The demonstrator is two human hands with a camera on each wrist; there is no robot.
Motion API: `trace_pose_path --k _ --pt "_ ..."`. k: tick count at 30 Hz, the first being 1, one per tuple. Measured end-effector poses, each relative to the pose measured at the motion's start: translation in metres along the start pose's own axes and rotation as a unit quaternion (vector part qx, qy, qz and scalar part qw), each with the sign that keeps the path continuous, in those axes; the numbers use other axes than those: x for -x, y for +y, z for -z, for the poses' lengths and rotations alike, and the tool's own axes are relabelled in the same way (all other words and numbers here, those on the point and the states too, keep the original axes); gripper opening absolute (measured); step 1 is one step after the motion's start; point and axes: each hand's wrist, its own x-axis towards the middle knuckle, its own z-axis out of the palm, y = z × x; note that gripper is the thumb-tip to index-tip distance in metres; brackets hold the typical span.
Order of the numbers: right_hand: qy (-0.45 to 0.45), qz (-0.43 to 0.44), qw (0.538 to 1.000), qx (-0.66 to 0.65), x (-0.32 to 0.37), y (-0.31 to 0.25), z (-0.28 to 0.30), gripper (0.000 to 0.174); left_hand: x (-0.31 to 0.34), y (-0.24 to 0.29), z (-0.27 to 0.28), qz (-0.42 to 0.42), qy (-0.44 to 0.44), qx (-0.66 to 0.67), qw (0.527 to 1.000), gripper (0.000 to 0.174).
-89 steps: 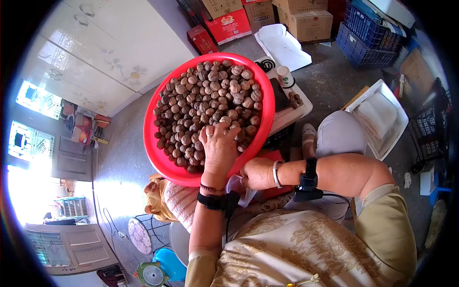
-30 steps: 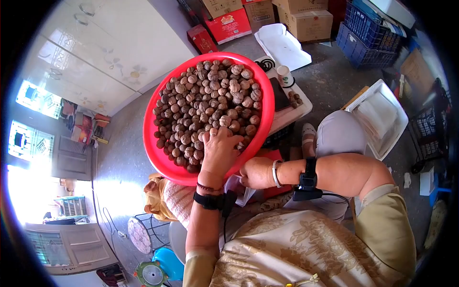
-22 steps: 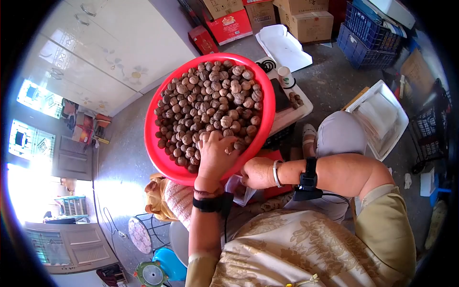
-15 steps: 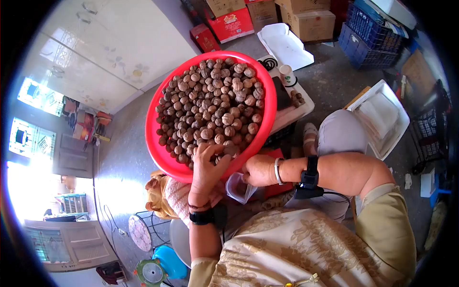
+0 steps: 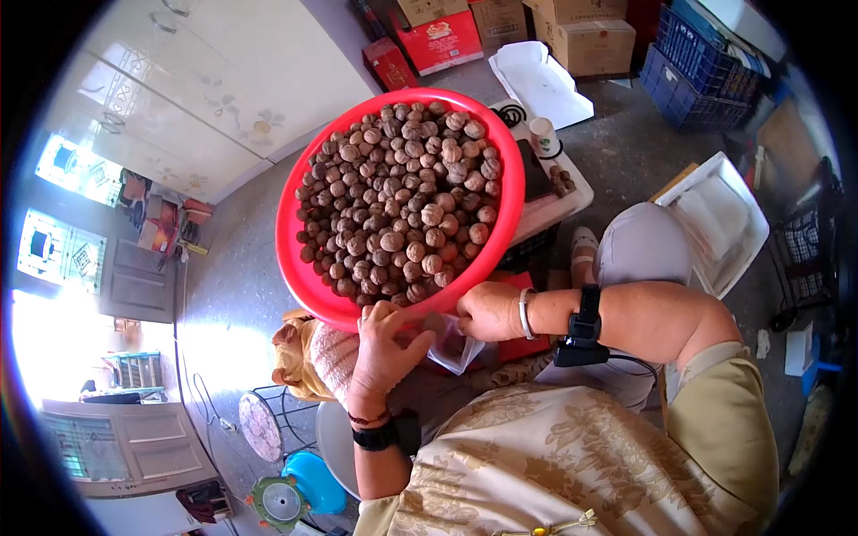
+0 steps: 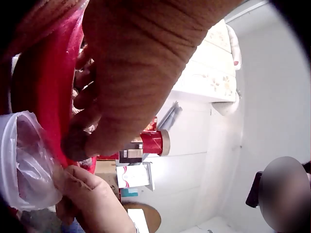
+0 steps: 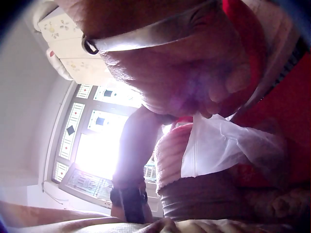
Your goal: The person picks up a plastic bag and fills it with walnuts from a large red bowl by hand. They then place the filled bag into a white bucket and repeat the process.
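Note:
A red plastic basin (image 5: 290,246) heaped with walnuts (image 5: 393,192) fills the middle of the head view. My left hand (image 5: 380,348) is just below the basin's near rim, thumb and fingers about a brown walnut (image 5: 435,323) beside the bag's mouth. My right hand (image 5: 493,312) pinches the edge of a clear plastic bag (image 5: 458,352), which hangs open under the rim. In the left wrist view, the right hand (image 6: 95,196) grips the edge of the bag (image 6: 36,174). The right wrist view shows the bag (image 7: 214,145) hanging from the curled fingers.
A white tray (image 5: 572,192) beyond the basin holds a paper cup (image 5: 543,137) and a few walnuts. A white foam box (image 5: 746,201) lies to the right. A tan dog (image 5: 295,353) in a pink covering sits at the left, near a blue stool (image 5: 317,482).
My left hand has drawn back from the walnuts over the near rim, bringing a walnut to the bag. The right hand stays at the bag, whose mouth shows more openly; the view has shifted slightly.

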Motion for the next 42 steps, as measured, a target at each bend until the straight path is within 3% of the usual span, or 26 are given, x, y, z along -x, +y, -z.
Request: trace_pose_path --k 5,10,17,21,26,30,32,36,38,40,42 --pt "-0.002 -0.005 1.0 0.011 0.001 -0.002 0.001 0.028 -0.007 0.006 0.0 0.0 0.001 0.009 1.0 0.024" --pt "-0.001 -0.017 1.0 0.022 -0.002 0.002 -0.004 0.03 -0.024 0.001 -0.008 -0.014 0.076 -0.063 0.995 0.028" --pt "0.014 0.002 1.0 0.007 -0.003 0.007 -0.008 0.03 -0.062 -0.005 -0.024 -0.057 0.06 -0.143 0.986 0.039" --pt "0.009 -0.014 1.0 0.004 -0.005 0.008 -0.01 0.029 -0.075 -0.006 -0.034 -0.047 0.053 -0.192 0.979 0.031" --pt "0.038 0.025 0.999 -0.005 -0.01 0.018 -0.017 0.03 -0.074 -0.009 -0.034 -0.041 0.055 -0.187 0.98 0.024" --pt "0.013 -0.015 1.0 0.004 -0.001 0.005 -0.005 0.03 -0.059 -0.008 -0.025 -0.042 0.109 -0.112 0.987 0.03" --pt "0.012 -0.004 1.0 0.023 0.001 0.002 0.0 0.028 -0.045 -0.006 -0.018 -0.037 0.092 -0.028 0.995 0.025" --pt "0.031 0.002 0.998 0.062 -0.001 0.004 -0.003 0.02 -0.018 0.012 -0.004 -0.028 0.076 -0.007 0.997 0.021" --pt "0.045 0.023 0.997 0.06 -0.001 0.008 -0.008 0.02 -0.006 0.017 0.003 -0.013 0.053 -0.008 0.998 0.03" --pt "0.096 0.079 0.992 0.015 -0.005 0.017 -0.015 0.018 0.003 0.018 0.004 -0.006 -0.022 -0.021 1.0 0.028" --pt "0.07 0.062 0.995 0.033 -0.002 0.007 -0.006 0.016 0.012 0.018 0.0 -0.025 -0.008 -0.022 0.999 0.027"
